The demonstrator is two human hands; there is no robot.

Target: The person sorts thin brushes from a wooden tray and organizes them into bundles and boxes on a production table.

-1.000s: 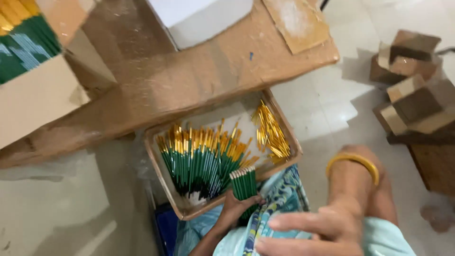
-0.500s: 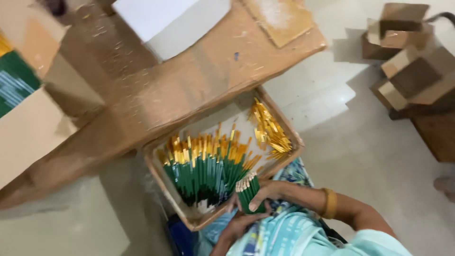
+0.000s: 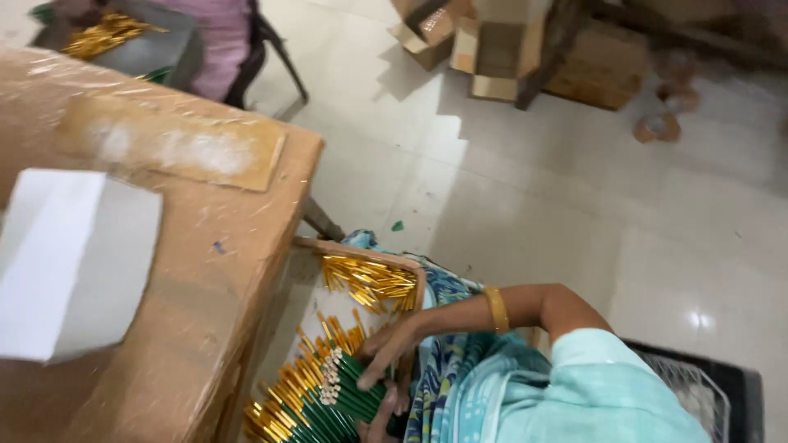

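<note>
Pencils (image 3: 361, 394), green with gold ferrules, sit bunched in the person's hands just above the shallow wooden tray (image 3: 414, 283) on their lap, tucked against the edge of the bench (image 3: 222, 271). The right hand (image 3: 390, 349), with a gold bangle (image 3: 496, 309) on its wrist, has its grip closed around the bundle from above, fingers curled over the shafts. The left hand (image 3: 386, 414) comes up from below at the bottom edge of the view; it seems to cup the same bundle, though I cannot tell how firmly it closes, since most of it is cut off.

More green pencils lie in a row in the tray (image 3: 304, 394), and a loose heap of gold ferrules (image 3: 369, 279) fills its far end. On the bench stands a white box (image 3: 74, 262) and a flat cardboard piece (image 3: 172, 148).

To my eye this is the gathering step: a handful is being squared up, ends level. The next move, I judge, calls for keeping the bundle tight and even so none slip back among the loose ones in the tray.
</note>
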